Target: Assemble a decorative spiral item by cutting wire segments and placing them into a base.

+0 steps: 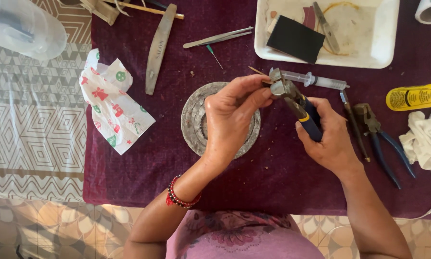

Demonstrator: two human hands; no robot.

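My right hand [328,136] grips blue and yellow handled pliers [298,103], jaws pointing up-left. My left hand [232,112] pinches a thin wooden stick [257,71] right at the plier jaws; the held end is hidden by my fingers. Beneath my left hand lies a round grey metal disc [195,120] on the dark maroon cloth [143,172]. A beaded red bracelet [177,197] is on my left wrist.
A syringe [316,80], a second pair of blue pliers [381,139], a yellow tube [414,96], white rag [426,144], white tray [383,38] with a black pad, tweezers [218,37], long file [159,45], printed tissue [112,103], plastic bottle [23,26].
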